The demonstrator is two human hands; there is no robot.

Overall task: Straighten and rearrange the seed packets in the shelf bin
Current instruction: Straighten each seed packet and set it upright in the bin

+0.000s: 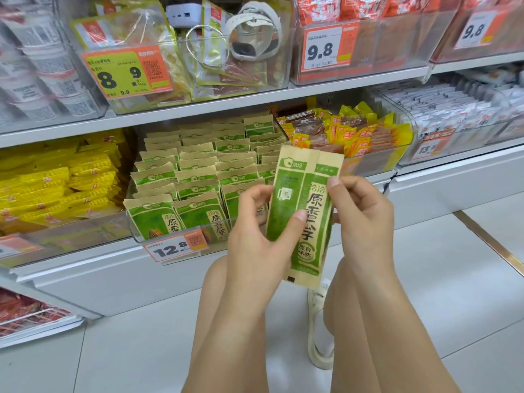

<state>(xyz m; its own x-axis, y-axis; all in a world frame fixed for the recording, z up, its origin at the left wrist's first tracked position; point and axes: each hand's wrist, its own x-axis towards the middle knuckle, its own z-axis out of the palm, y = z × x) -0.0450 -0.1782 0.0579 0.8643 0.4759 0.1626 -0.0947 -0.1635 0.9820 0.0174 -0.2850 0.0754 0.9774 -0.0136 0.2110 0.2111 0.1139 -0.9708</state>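
A green-and-kraft seed packet (303, 214) is held up in front of the clear shelf bin (136, 222), its long axis nearly vertical with a slight lean, the top edge up toward the shelf and the bottom edge down toward the floor. The left hand (255, 236) pinches its left edge with the thumb across the printed front, while the right hand (365, 219) pinches the right edge. Rows of matching packets (198, 177) stand upright in the bin behind, above a 12.8 price tag (173, 248).
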